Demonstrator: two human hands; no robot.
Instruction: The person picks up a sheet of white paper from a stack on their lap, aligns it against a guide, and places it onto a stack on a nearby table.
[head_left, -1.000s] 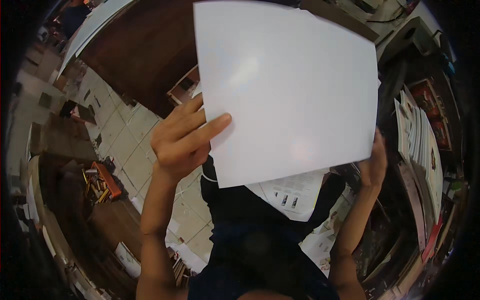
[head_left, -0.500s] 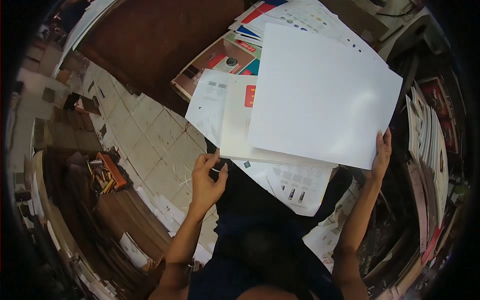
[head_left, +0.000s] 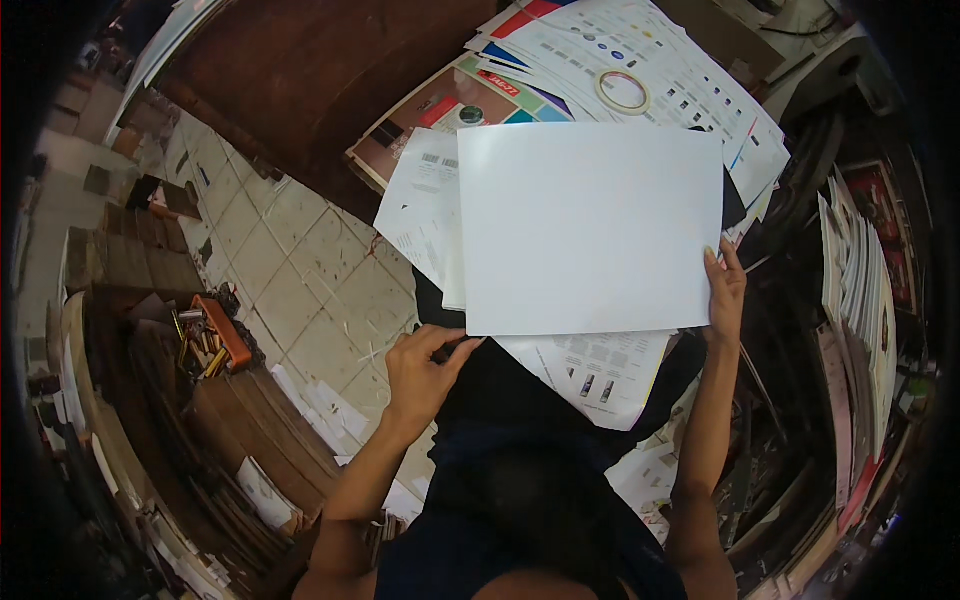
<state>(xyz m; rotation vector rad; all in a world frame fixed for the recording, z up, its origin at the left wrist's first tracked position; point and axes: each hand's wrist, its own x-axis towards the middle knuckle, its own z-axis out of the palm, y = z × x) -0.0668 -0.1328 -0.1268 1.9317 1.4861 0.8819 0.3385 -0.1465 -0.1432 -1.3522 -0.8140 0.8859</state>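
Note:
A blank white sheet (head_left: 590,230) lies level over my lap, above a stack of papers. My right hand (head_left: 727,295) grips its right edge, the thumb on top. At its lower left corner my left hand (head_left: 425,372) is closed, thumb and forefinger pinched at the corner. Under the sheet a pale board (head_left: 454,285) shows only as a strip on the left. Printed papers stick out to the left (head_left: 415,205) and below (head_left: 600,378); the rest of them is hidden.
Beyond the sheet lie fanned printed sheets (head_left: 660,70) with a roll of tape (head_left: 622,91) on them, beside a colourful printed box or board (head_left: 440,110). An orange tray (head_left: 222,332) of small items stands left. Upright boards and papers (head_left: 865,290) crowd the right.
The white sheet has come down and left, nearer to me, uncovering the tape roll. My right hand moved left with it. My left hand shifted slightly right and closed at its corner.

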